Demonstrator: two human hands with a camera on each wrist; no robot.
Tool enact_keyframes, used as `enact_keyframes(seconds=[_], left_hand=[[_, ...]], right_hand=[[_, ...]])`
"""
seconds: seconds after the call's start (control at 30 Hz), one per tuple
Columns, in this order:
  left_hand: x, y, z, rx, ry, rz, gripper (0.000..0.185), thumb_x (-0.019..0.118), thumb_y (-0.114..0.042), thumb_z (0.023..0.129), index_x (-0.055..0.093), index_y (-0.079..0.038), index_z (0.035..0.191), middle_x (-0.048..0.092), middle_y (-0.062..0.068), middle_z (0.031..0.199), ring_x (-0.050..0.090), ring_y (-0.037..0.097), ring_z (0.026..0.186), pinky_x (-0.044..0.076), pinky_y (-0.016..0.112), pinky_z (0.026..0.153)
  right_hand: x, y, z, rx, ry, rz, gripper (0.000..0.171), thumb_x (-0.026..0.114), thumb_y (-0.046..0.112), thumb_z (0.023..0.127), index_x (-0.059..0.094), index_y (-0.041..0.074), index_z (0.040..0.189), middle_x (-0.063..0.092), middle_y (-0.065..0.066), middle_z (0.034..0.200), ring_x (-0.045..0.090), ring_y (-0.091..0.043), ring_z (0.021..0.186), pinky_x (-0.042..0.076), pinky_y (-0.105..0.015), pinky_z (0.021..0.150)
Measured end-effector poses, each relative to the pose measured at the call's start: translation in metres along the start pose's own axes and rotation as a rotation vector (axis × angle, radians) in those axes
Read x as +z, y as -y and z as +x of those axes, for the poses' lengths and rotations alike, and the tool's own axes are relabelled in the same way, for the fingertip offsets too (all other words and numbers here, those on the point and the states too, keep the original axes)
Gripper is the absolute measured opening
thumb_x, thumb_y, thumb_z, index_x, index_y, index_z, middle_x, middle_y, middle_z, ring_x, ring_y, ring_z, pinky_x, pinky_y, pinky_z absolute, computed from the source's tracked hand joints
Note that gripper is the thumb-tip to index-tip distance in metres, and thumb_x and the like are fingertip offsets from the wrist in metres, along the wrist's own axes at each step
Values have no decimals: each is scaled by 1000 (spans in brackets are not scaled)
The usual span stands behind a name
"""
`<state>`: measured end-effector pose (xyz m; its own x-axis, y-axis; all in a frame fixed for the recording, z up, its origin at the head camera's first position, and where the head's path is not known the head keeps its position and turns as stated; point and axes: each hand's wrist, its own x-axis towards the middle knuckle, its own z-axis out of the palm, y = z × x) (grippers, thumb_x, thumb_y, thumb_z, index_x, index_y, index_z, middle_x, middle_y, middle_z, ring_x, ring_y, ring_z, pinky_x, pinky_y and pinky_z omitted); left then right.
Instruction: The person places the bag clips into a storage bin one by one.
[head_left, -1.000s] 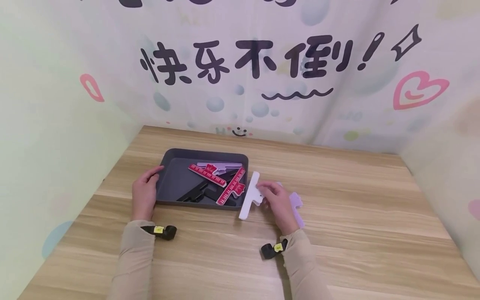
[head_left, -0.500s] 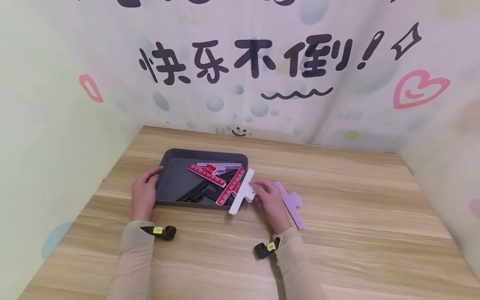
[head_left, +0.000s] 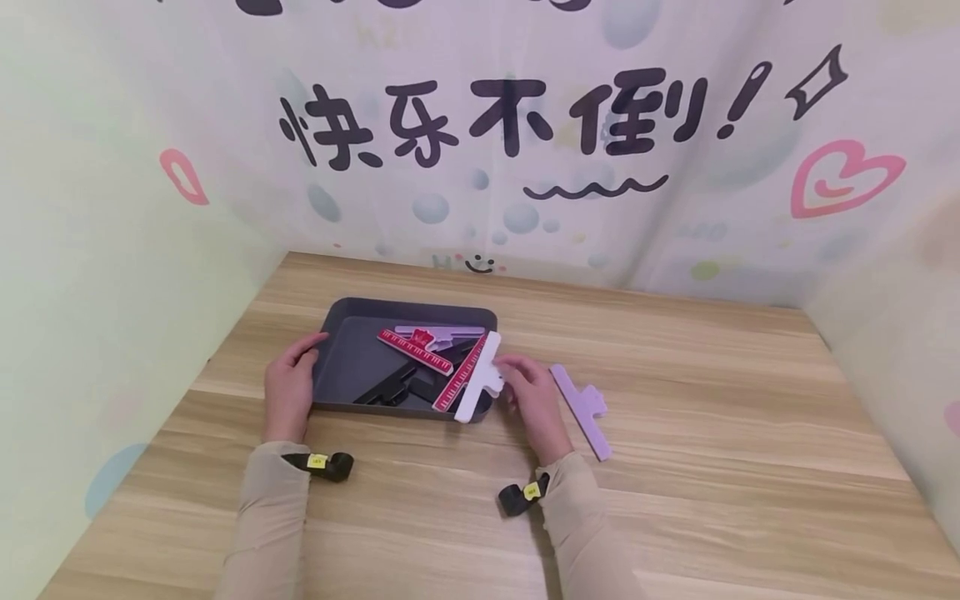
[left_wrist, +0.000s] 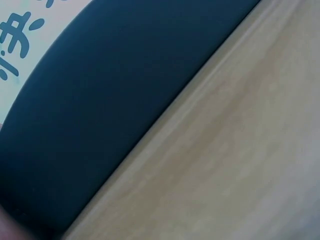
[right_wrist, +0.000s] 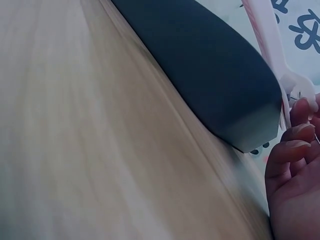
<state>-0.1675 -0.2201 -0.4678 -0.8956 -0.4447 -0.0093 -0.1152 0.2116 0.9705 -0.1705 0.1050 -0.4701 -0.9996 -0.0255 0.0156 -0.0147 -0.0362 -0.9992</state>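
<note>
In the head view my right hand [head_left: 534, 404] pinches a white piano-shaped sheet music clip [head_left: 480, 379] by its handle, over the right end of a dark grey tray [head_left: 352, 305]. The clip's long bar lies above the tray's right part and partly covers a red clip. My left hand [head_left: 288, 385] rests at the tray's left side, fingertips touching its wall. Inside the tray are two red clips [head_left: 415, 350] with a keyboard print, a lilac clip [head_left: 465, 331] and black clips [head_left: 390, 387]. The right wrist view shows curled fingers [right_wrist: 295, 145] at the white clip's handle.
Another lilac clip [head_left: 581, 412] lies on the wooden table [head_left: 712, 467], right of my right hand. A printed cloth backdrop [head_left: 510, 225] hangs behind the table.
My right hand has moved left with the white clip, from beside the tray to over its right end, uncovering the lilac clip on the table. My left hand has stayed put.
</note>
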Motion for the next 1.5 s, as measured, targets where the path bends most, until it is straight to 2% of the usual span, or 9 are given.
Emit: enact_keyframes(seconds=[0.2, 0.43, 0.7, 0.93, 1.3, 1.5], left_hand=[[0, 0, 0, 12, -9, 2, 27, 45, -19, 93, 63, -19, 114, 51, -3, 126, 41, 8, 118, 32, 29, 99], [-1, 0, 0, 10, -11, 17, 28, 44, -20, 93, 63, -20, 114, 51, -4, 126, 41, 8, 119, 32, 29, 99], [-2, 0, -1, 16, -15, 11, 28, 44, -19, 93, 63, -19, 114, 51, -2, 126, 41, 12, 119, 32, 33, 99], [-2, -1, -1, 4, -17, 9, 28, 44, -20, 93, 62, -19, 115, 51, -3, 127, 41, 10, 119, 32, 31, 99], [-1, -3, -1, -16, -5, 10, 28, 44, -22, 94, 62, -21, 115, 50, -6, 128, 40, 7, 119, 31, 28, 99], [-1, -2, -2, -9, -7, 7, 27, 44, -21, 93, 62, -20, 114, 51, -5, 127, 40, 7, 119, 31, 28, 99]], right_hand=[[3, -1, 2, -6, -7, 18, 21, 61, 26, 84, 66, 10, 97, 46, -17, 68, 40, -16, 52, 35, -24, 43], [6, 1, 2, -3, -37, 1, 21, 61, 26, 83, 66, 11, 97, 46, -5, 61, 40, -13, 51, 35, -24, 42], [9, -1, 4, 14, -55, 19, 23, 62, 33, 81, 66, 15, 96, 48, -7, 67, 41, -14, 53, 34, -23, 44], [9, -1, 4, 17, -79, 30, 23, 63, 33, 81, 66, 16, 96, 50, -3, 69, 42, -12, 54, 36, -22, 45], [9, 0, 4, 7, -75, 51, 25, 63, 30, 81, 65, 13, 99, 53, -2, 72, 43, -12, 55, 38, -23, 46], [9, -1, 4, -1, -50, 49, 26, 63, 33, 81, 65, 14, 98, 51, -3, 68, 43, -12, 54, 37, -23, 45]])
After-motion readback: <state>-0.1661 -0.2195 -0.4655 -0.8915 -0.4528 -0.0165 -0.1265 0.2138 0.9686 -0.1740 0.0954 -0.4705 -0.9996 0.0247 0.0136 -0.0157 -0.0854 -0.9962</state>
